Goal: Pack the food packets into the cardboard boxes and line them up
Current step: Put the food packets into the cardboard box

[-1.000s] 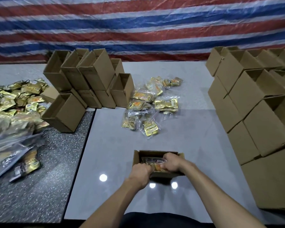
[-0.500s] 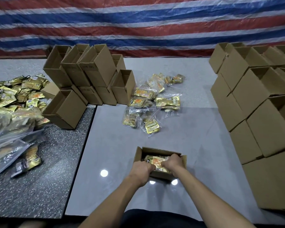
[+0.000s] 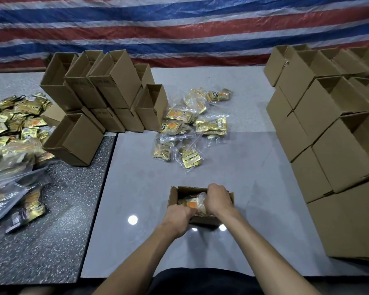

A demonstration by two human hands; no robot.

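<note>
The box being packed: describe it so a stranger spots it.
Find the pale grey table between the left box stack and right box stack. Near its front edge stands one small open box. Only it stands apart from them, with gold food packets showing inside and the left hand and right hand at it.

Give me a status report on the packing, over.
Right hand grips packet bag inside open box. Left hand curled at its near edge, hold unclear. Nothing blocking.

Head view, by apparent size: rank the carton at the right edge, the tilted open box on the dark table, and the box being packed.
1. Carton at the right edge: clearly largest.
2-3. Tilted open box and box being packed look alike; not ranked.
</note>
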